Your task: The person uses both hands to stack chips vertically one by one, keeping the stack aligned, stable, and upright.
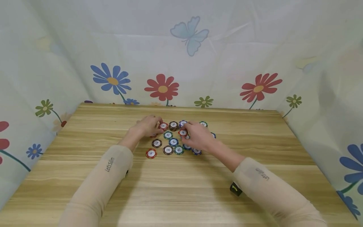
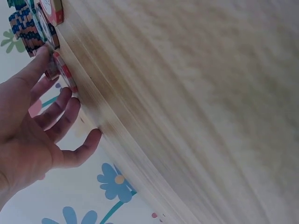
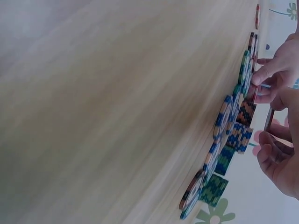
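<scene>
My left hand (image 1: 149, 125) is at the back left of the chips, thumb and fingers around the edge of a red poker chip (image 1: 163, 126). In the left wrist view, that red chip (image 2: 65, 72) sits between the thumb and curled fingers. My right hand (image 1: 198, 136) pinches another red poker chip (image 1: 182, 132) above the spread; the right wrist view shows this chip (image 3: 269, 119) edge-on, off the table. Between the hands lie a green chip (image 1: 168, 135) and a blue chip (image 1: 173, 142). A black chip stack (image 1: 173, 125) and a blue stack (image 1: 182, 123) stand behind.
Loose chips lie nearer the front, among them a black chip (image 1: 157, 143), a red chip (image 1: 151, 153) and a green chip (image 1: 179, 150). Green chips (image 1: 203, 124) stand at the back right. The wooden table (image 1: 175, 189) meets a flowered curtain (image 1: 221, 78) behind.
</scene>
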The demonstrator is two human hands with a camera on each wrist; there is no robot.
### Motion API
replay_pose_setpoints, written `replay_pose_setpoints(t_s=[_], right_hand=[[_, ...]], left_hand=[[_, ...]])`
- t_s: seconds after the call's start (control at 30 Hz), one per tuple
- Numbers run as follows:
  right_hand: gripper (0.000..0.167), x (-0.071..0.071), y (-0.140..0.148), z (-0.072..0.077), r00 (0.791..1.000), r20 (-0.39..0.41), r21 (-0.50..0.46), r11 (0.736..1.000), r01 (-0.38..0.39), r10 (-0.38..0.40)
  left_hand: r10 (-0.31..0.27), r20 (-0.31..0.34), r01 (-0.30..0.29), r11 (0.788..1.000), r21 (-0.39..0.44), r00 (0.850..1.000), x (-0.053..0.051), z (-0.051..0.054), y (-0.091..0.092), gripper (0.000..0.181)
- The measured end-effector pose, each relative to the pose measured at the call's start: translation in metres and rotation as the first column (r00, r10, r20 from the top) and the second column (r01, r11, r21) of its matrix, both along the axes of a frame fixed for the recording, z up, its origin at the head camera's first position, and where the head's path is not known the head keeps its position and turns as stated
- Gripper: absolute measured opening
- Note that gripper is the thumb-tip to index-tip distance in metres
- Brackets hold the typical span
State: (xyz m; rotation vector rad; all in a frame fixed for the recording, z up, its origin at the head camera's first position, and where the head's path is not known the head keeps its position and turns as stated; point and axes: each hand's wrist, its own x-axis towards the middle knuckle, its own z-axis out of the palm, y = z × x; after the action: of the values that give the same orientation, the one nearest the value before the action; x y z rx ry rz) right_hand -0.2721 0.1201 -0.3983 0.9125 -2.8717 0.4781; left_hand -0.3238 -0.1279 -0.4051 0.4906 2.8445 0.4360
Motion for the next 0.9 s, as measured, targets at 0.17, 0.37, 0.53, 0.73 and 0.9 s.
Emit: replay_pose_setpoints(t_s=[0.17,0.37,0.53,0.73,0.9], right_hand=[[0.034,-0.003,-0.009,-0.005,1.000,-0.015,0.003,1.000,0.000,0.000],[0.031,-0.007,-0.020,-0.009,0.999,-0.034,-0.019,1.000,-0.018,0.017],[0.031,-0.010,-0.031,-0.009,0.999,-0.040,-0.007,1.000,-0.012,0.011],[0.035,-0.013,-0.039,-0.008,1.000,-0.027,0.022,1.000,-0.012,0.013],[0.031,-0.018,-0.044,-0.009,0.999,-0.026,0.027,0.999,-0.030,0.030]], left_hand=[[0.006,-0.006,-0.006,1.000,0.005,1.000,0.001,-0.003,0.001,0.044],[0.002,-0.012,-0.002,1.000,-0.007,1.000,0.001,-0.001,0.000,0.044],[0.004,-0.015,-0.004,1.000,-0.009,1.000,0.000,0.000,-0.001,0.044],[0.002,-0.014,-0.002,1.000,0.001,1.000,0.000,0.000,-0.001,0.044],[-0.002,-0.017,0.002,1.000,-0.006,1.000,0.000,0.000,-0.001,0.043]])
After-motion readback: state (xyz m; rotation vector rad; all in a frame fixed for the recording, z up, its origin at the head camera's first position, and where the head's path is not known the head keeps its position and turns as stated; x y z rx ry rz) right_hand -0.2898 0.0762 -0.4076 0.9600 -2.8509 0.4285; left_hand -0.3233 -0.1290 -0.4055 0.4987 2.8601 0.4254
